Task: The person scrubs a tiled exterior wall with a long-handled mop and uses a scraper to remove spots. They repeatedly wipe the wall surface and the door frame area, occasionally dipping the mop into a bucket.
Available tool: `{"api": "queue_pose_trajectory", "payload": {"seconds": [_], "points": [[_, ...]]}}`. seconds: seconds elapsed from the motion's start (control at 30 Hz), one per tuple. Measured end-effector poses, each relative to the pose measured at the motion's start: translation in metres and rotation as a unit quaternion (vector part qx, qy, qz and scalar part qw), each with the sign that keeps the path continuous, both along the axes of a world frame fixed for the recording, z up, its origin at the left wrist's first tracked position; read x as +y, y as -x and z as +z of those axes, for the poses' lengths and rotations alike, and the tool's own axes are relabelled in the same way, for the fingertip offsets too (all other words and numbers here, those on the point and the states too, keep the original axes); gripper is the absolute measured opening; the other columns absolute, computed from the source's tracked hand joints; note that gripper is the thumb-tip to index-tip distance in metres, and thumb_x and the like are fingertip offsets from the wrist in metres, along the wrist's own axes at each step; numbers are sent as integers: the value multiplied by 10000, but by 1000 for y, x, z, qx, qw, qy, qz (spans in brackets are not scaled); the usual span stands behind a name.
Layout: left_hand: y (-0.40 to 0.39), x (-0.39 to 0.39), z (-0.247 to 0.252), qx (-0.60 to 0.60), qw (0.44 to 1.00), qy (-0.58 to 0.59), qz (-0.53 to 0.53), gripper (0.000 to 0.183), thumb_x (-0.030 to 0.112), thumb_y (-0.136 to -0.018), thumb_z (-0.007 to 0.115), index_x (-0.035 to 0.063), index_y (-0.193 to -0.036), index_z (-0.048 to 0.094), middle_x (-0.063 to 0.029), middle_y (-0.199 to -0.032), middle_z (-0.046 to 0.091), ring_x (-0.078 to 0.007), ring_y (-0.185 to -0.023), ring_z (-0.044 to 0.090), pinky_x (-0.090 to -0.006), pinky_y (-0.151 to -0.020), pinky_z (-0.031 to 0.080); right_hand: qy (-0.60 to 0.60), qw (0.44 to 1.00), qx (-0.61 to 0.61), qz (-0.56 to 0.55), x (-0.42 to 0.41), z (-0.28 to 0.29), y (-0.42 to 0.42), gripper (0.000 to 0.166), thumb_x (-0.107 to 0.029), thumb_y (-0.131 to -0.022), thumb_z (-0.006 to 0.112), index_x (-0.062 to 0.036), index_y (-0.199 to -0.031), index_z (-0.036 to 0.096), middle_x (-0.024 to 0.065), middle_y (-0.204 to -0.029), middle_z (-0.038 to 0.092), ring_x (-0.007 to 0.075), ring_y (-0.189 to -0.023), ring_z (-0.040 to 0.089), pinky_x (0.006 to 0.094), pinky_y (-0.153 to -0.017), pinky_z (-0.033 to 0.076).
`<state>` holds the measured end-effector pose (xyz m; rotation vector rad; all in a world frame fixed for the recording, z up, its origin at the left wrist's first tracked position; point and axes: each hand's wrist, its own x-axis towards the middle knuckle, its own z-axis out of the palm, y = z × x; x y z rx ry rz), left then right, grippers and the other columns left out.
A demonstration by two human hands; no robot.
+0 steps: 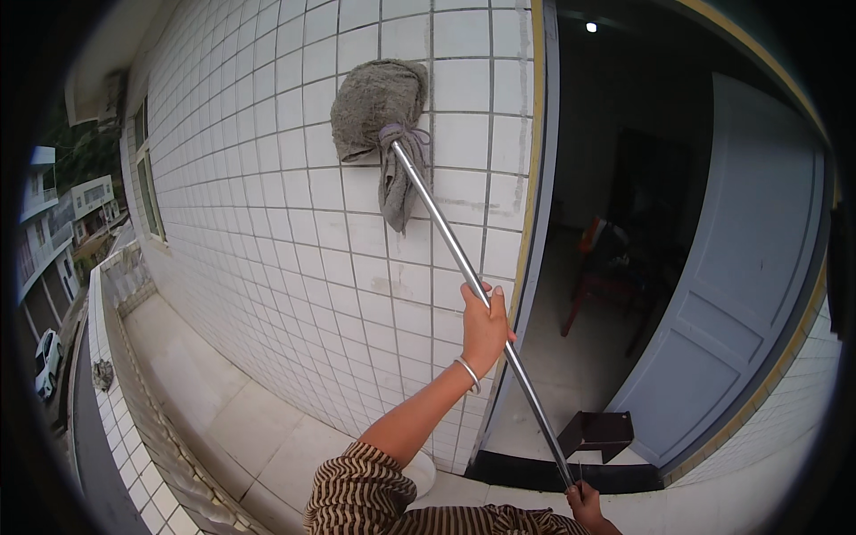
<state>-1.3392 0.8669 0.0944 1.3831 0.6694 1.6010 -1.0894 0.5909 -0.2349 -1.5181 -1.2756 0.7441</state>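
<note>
My left hand (487, 328), with a bracelet at the wrist, grips a long metal pole (455, 244) around its middle. Low in the view, my right hand (586, 503) holds the same pole near its bottom end. A grey cloth (378, 100) is tied with a purple string (396, 134) around the pole's upper end. This bundle rests against the white tiled wall (281, 221), left of the doorway, and one fold of it hangs down. Grey and brownish marks show on the tiles below and to the right of the cloth.
A blue-grey door (729, 287) stands open at the right, with a small dark stool (597, 433) by the black threshold (542, 476). Behind my left arm is part of a white bucket (421, 471). A tiled parapet (124, 414) bearing a crumpled rag (102, 375) runs along the left.
</note>
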Motion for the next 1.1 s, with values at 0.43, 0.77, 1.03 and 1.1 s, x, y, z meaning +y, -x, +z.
{"api": "queue_pose_trajectory", "payload": {"seconds": [0.43,0.77,1.03,1.1], "points": [[46,68,114,-29,998,-56,16,190,166,-987,465,35,-1073,358,-71,-676,484,-182,-353,497,-316,-350,404,-93,994,-40,-28,95,106,75,228,-201,-1007,547,19,-981,600,1,-634,484,67,-587,424,294,-528,372],[28,2,-204,-94,986,137,-21,184,99,-1004,463,49,-1065,297,-87,-762,467,-153,-423,499,-324,-368,496,118,964,-230,-68,-53,-47,4,253,-170,-957,597,-2,-812,477,123,-560,430,190,-483,389,373,-492,368],[64,52,-17,-107,994,18,-31,189,134,-1002,482,39,-1054,327,-75,-719,470,-149,-368,456,-302,-350,441,4,982,-166,-91,32,61,67,184,-127,-950,588,-7,-829,517,134,-579,437,210,-495,415,360,-499,365],[66,58,20,-109,994,-4,-22,180,145,-1002,484,47,-1047,339,-52,-643,451,-158,-337,448,-304,-333,416,-18,986,-143,-78,49,80,77,191,-125,-958,584,-2,-833,507,124,-588,417,179,-515,389,341,-508,358]]}}
